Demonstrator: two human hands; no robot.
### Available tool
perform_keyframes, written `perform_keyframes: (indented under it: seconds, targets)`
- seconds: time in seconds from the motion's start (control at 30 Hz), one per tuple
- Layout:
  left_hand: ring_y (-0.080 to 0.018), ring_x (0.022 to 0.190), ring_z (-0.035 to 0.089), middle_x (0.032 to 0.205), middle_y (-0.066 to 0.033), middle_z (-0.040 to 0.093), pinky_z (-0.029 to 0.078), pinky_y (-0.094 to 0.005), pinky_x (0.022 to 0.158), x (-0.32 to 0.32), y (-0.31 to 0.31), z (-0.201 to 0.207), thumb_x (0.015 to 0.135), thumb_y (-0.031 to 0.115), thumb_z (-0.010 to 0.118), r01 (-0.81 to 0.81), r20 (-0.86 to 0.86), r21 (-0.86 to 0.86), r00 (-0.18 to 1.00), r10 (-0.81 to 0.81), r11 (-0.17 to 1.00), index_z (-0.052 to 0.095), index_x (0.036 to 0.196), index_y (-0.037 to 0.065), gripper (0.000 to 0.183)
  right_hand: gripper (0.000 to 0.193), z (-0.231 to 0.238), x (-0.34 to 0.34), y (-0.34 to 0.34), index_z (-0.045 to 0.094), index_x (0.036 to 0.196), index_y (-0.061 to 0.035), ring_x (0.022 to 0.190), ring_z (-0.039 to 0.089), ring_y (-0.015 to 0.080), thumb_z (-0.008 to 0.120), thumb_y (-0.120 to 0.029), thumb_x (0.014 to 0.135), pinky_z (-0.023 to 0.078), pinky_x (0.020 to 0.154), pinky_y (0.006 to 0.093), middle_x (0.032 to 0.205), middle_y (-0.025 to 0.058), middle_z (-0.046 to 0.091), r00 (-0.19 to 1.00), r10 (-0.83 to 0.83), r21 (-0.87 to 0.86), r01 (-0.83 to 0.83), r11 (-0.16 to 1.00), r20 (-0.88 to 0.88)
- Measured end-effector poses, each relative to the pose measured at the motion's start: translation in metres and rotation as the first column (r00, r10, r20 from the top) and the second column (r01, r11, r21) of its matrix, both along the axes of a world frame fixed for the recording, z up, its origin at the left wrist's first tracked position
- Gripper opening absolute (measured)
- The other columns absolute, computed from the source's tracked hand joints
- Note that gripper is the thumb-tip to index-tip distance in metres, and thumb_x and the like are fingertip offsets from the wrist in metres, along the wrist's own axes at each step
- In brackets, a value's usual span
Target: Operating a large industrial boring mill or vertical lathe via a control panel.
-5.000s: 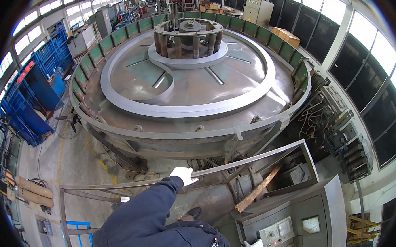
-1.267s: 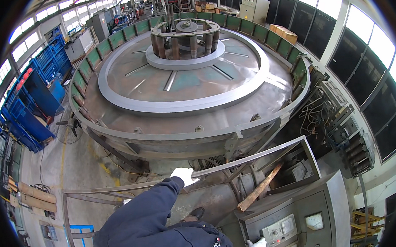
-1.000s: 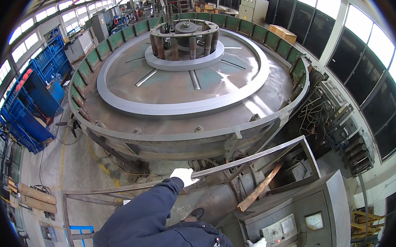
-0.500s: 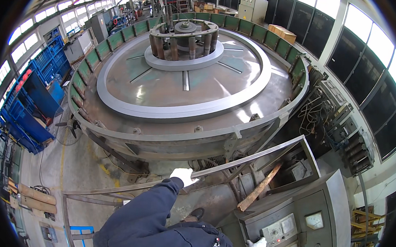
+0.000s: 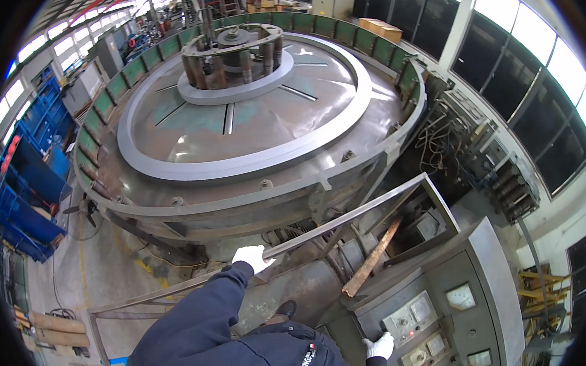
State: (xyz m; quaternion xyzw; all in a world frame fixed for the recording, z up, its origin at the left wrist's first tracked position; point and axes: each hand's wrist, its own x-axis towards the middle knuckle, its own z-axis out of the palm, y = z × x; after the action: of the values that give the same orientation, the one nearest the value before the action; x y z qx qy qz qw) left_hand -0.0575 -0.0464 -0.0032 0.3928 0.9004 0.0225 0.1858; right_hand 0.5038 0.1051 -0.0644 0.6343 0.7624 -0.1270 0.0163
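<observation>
In a white glove, my left hand [image 5: 254,258] is closed round the top bar of a metal guard railing [image 5: 344,219]. My right hand [image 5: 380,345], gloved in white too, is at the left edge of a grey control console [image 5: 459,268]; its fingers look curled over that edge, beside a panel with a knob and a gauge [image 5: 420,309]. Small red lamps glow on the console. Beyond the railing lies a large round machine table [image 5: 196,141] with a pale grey ring [image 5: 174,170] on it, inside a green-lined circular wall [image 5: 238,216].
A wooden beam [image 5: 371,259] leans beside the console, inside the railing. Cables [image 5: 436,139] hang by the machine's right side. Blue metal racks [image 5: 31,189] and a floor fan [image 5: 86,206] stand to the left. Brown rolls [image 5: 58,330] lie at lower left.
The view has swung to the right, so the machine and railing appear further left, and the console shows more fully. Both hands keep their places on the railing and the console.
</observation>
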Motion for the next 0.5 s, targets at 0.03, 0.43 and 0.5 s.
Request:
perform_keyframes:
  seconds: [0.03, 0.43, 0.5]
  targets:
    - [-0.0393, 0.102, 0.076, 0.108, -0.0191, 0.080, 0.060, -0.0495, 0.091, 0.000, 0.002, -0.002, 0.092, 0.073, 0.067, 0.007, -0.009, 0.009, 1.000, -0.007, 1.000, 0.074, 0.114, 0.008, 0.068, 0.079, 0.000, 0.000, 0.001, 0.061, 0.118, -0.0012, 0.110, 0.067, 0.0427, 0.103, -0.039, 0.063, 0.055, 0.097, 0.0507, 0.113, 0.0234, 0.066, 1.000, -0.007, -0.004, 0.007, 1.000, 0.006]
    - [-0.0391, 0.098, 0.077, 0.104, -0.0183, 0.080, 0.061, -0.0503, 0.089, 0.000, -0.002, -0.008, 0.092, 0.071, 0.068, 0.008, -0.050, 0.028, 0.999, -0.007, 1.000, 0.074, 0.111, 0.009, 0.065, 0.078, 0.001, -0.003, -0.002, 0.062, 0.120, -0.0030, 0.110, 0.068, 0.0412, 0.104, -0.039, 0.064, 0.056, 0.096, 0.0500, 0.114, 0.0217, 0.066, 0.999, -0.034, -0.021, 0.034, 0.999, -0.010]
    - [-0.0377, 0.101, 0.078, 0.107, -0.0179, 0.080, 0.061, -0.0489, 0.090, 0.001, 0.001, -0.004, 0.094, 0.070, 0.066, 0.022, -0.045, 0.001, 0.999, -0.022, 1.000, 0.074, 0.115, 0.008, 0.066, 0.078, 0.006, -0.005, -0.002, 0.063, 0.120, -0.0029, 0.110, 0.068, 0.0411, 0.104, -0.038, 0.064, 0.056, 0.096, 0.0499, 0.114, 0.0215, 0.066, 0.999, -0.041, -0.023, 0.041, 0.999, -0.008]
